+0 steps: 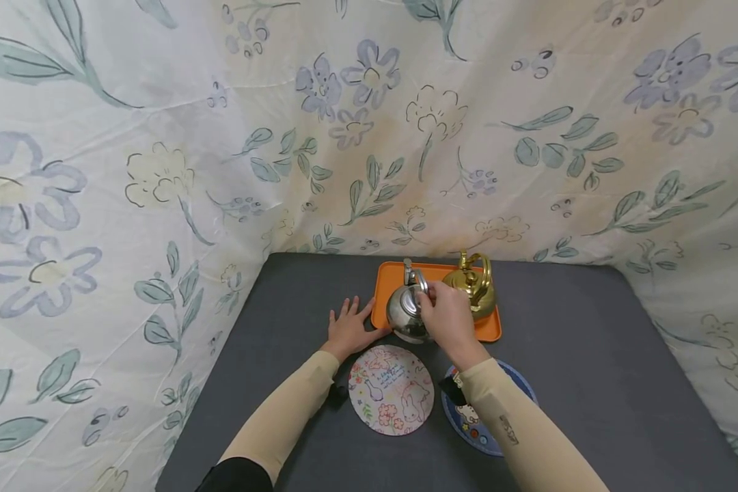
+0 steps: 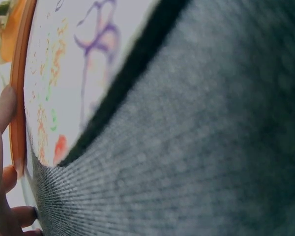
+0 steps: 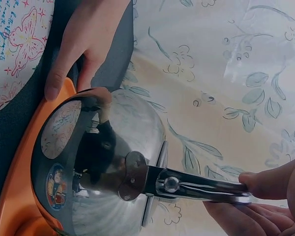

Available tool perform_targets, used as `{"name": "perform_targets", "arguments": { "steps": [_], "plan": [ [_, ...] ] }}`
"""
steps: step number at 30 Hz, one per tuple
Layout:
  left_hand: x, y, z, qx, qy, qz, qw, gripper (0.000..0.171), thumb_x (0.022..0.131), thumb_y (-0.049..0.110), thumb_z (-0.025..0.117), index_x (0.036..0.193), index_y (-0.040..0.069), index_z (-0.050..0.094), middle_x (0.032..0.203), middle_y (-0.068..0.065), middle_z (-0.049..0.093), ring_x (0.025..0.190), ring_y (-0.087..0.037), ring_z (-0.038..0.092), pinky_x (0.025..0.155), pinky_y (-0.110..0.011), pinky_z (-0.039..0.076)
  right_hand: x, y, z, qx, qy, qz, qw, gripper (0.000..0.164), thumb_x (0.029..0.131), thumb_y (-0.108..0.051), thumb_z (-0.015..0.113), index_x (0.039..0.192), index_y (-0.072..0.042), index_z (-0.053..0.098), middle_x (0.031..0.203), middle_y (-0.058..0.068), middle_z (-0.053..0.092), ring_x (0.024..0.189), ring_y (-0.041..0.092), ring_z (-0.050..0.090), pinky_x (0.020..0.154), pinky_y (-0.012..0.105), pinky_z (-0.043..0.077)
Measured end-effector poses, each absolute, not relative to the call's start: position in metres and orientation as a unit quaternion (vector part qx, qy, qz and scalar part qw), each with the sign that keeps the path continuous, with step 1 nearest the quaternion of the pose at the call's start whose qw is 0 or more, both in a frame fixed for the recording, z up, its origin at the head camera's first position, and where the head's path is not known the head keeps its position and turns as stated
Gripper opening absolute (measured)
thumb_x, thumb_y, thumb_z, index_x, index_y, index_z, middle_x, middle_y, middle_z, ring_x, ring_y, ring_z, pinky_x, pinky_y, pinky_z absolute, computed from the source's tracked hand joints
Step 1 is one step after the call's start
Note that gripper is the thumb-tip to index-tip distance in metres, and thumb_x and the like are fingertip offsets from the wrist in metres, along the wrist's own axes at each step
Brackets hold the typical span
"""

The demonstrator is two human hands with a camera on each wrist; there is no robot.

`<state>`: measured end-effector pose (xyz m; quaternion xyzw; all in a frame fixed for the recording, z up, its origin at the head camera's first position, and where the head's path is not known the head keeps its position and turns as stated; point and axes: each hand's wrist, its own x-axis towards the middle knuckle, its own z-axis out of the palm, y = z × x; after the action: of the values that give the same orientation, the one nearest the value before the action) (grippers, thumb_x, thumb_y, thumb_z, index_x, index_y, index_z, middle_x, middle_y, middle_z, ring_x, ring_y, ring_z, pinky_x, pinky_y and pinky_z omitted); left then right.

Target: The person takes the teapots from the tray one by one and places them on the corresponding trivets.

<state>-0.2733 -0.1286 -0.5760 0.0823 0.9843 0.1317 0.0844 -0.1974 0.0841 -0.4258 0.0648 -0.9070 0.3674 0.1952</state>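
Note:
My right hand (image 1: 449, 318) pinches the handle (image 3: 201, 189) of a shiny silver kettle (image 1: 401, 314) between thumb and fingers. The kettle is over the left part of an orange tray (image 1: 389, 275); whether its base bears on the tray cannot be made out. A gold kettle (image 1: 484, 306) stands on the tray's right side, partly behind my right hand. With fingers spread, my left hand (image 1: 349, 335) is at the tray's front left corner, its thumb (image 3: 53, 88) touching the rim.
In front of the tray lies a white round mat (image 1: 391, 389) with pink drawings. Right of it a blue round mat (image 1: 482, 441) is partly covered by my right forearm. The dark grey tabletop (image 1: 590, 383) meets a flower-printed cloth (image 1: 369, 171) at the back and sides.

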Motion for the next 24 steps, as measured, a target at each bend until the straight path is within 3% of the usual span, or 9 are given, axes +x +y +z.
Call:
{"name": "perform_targets", "arguments": {
  "steps": [10, 24],
  "plan": [
    [-0.279, -0.123, -0.582, 0.075, 0.985, 0.133, 0.082, 0.101, 0.078, 0.093, 0.042, 0.161, 0.041, 0.019, 0.169, -0.010, 0.018, 0.157, -0.035, 0.011, 0.120, -0.067, 0.011, -0.196, 0.092, -0.424, 0.082, -0.903, 0.374, 0.193, 0.023, 0.093, -0.009, 0.071, 0.108, 0.009, 0.072, 0.092, 0.023, 0.076, 0.081, 0.033, 0.076, 0.067, 0.045, 0.061],
    [-0.277, -0.125, -0.582, 0.071, 0.987, 0.122, 0.079, 0.096, 0.082, 0.084, 0.052, 0.161, 0.039, 0.020, 0.168, -0.009, 0.019, 0.157, -0.035, 0.012, 0.121, -0.066, 0.012, -0.177, 0.086, -0.421, 0.089, -0.897, 0.385, 0.197, 0.022, 0.092, -0.009, 0.072, 0.107, 0.007, 0.073, 0.093, 0.021, 0.077, 0.084, 0.032, 0.076, 0.068, 0.046, 0.061]
  ]
}}
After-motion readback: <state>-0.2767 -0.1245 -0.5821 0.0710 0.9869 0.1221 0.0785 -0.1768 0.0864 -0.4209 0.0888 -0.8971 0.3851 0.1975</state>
